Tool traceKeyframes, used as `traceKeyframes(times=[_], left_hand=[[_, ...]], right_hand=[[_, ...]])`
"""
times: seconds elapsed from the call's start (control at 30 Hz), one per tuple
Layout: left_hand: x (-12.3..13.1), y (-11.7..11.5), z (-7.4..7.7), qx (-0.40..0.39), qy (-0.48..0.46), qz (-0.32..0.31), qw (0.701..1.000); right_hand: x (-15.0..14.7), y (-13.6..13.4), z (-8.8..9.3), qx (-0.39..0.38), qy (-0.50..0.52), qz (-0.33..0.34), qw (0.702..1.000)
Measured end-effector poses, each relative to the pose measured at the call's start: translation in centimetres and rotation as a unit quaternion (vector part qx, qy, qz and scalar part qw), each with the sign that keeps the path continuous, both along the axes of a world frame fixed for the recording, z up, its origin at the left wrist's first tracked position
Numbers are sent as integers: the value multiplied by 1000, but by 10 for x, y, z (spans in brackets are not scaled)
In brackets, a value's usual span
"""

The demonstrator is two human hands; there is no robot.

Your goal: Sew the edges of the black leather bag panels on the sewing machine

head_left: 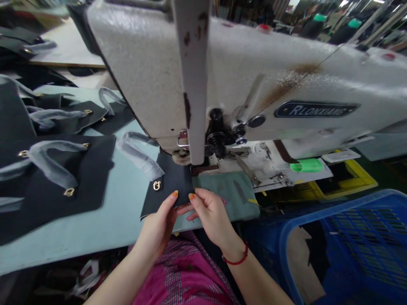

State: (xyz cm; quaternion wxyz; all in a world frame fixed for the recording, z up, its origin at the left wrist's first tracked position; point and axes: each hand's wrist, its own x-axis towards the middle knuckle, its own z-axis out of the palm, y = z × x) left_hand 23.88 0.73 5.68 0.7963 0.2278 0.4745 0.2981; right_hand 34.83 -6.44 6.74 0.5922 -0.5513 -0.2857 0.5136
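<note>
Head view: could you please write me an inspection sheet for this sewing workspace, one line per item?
Surface: pale green table, partly covered.
Job's things: black panel with gold ring and grey wrapped handle, lying under the sewing machine head.
Clutter: pile of similar black panels on the left; green part and yellow tray on the right.
Grippers: left hand and right hand both pinch the panel's near edge.
Cables: nothing seen; only a thin thread over the machine.
Surroundings: blue crate low on the right; thread cones behind.
</note>
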Motion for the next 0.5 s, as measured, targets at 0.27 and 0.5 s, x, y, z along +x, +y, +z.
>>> traceKeyframes(times=[0.27,0.5], left_hand=[[-13,-2,-3,2,62,-59,996],[-21,4,-17,25,114,-97,988]], right_hand=[[6,-18,5,-45,20,25,998],[5,-3,3,-73,17,4,997]])
